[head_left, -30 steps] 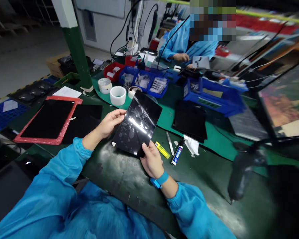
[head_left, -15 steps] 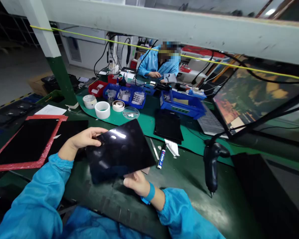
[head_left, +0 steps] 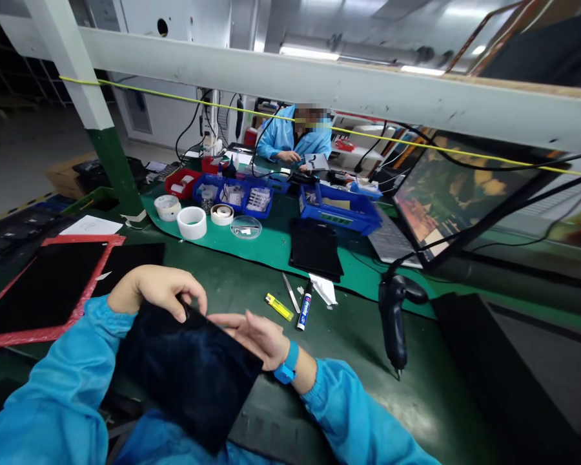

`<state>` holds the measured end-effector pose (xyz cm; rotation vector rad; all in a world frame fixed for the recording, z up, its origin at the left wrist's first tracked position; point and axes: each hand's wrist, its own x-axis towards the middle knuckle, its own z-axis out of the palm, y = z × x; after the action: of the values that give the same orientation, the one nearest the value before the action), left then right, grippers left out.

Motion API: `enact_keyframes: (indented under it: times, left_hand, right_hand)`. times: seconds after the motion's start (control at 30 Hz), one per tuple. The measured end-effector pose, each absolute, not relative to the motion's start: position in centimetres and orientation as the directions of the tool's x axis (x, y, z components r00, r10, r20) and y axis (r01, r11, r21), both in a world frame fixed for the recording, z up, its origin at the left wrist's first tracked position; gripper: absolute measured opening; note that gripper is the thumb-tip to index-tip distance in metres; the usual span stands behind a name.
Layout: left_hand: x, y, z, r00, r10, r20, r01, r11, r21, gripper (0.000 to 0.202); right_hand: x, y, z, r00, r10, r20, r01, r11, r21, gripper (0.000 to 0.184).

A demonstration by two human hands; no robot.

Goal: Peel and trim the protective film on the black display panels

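Note:
A glossy black panel (head_left: 188, 371) lies tilted low over the near table edge, close to my body. My left hand (head_left: 157, 290) curls over its far left corner and grips it. My right hand (head_left: 252, 336) rests along the panel's far right edge with fingers stretched out and pressed against it. Both sleeves are blue, and a blue band sits on my right wrist.
A red-framed black tray (head_left: 48, 290) lies at left. A yellow lighter (head_left: 279, 307), tweezers, a marker (head_left: 303, 312) and a hanging black driver (head_left: 394, 320) are at right. Tape rolls (head_left: 192, 223), blue bins (head_left: 339, 208) and a monitor stand beyond. Another person in blue works at the far side.
The panel has come down from an upright, held-up position to lie low near my body. My right hand shifted from its bottom edge to its far right edge. The camera tilted up.

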<state>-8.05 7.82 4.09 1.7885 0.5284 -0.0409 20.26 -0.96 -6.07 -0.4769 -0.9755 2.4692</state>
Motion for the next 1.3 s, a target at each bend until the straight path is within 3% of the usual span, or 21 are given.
enact_keyframes:
  times: [0.17, 0.3, 0.43, 0.53, 0.63, 0.77, 1.1, 1.3]
  left_hand:
    - [-3.1, 7.1, 5.8, 0.916, 0.265, -0.303, 0.395, -0.446, 0.803, 0.035]
    - [-1.6, 5.6, 7.3, 0.875, 0.418, -0.245, 0.469, -0.604, 0.645, 0.038]
    - [-3.6, 4.2, 9.2, 0.659, 0.751, 0.034, 0.679, -0.615, 0.401, 0.039]
    - [-5.1, 3.6, 10.1, 0.481, 0.837, 0.261, 0.789, -0.543, 0.288, 0.047]
    - [-5.1, 3.2, 10.2, 0.418, 0.844, 0.336, 0.771, -0.526, 0.359, 0.044]
    - [-3.7, 2.5, 9.9, 0.393, 0.809, 0.438, 0.695, -0.573, 0.434, 0.034]
    - [-2.2, 0.8, 9.8, 0.457, 0.665, 0.591, 0.605, -0.719, 0.342, 0.030]
    - [-2.0, 0.9, 9.6, 0.385, 0.689, 0.614, 0.510, -0.713, 0.481, 0.035]
  right_hand:
    - [20.0, -2.1, -6.7, -0.867, 0.429, -0.254, -0.102, -0.653, -0.751, 0.056]
    - [20.0, -2.1, -6.2, -0.825, 0.486, -0.288, -0.025, -0.541, -0.841, 0.050]
    - [20.6, -0.9, -5.3, -0.729, 0.650, -0.213, -0.158, -0.462, -0.873, 0.056]
    - [21.1, -0.1, -4.0, -0.595, 0.793, -0.130, -0.290, -0.363, -0.885, 0.060]
    - [21.3, 0.0, -2.6, -0.465, 0.884, -0.039, -0.314, -0.206, -0.927, 0.054]
    - [21.0, -0.2, -1.9, -0.374, 0.927, 0.031, -0.176, -0.039, -0.984, 0.056]
    - [20.7, -0.9, -0.2, -0.185, 0.955, 0.230, -0.069, 0.221, -0.973, 0.054]
    - [21.6, -0.4, -1.2, -0.013, 0.976, 0.217, -0.005, 0.217, -0.976, 0.056]
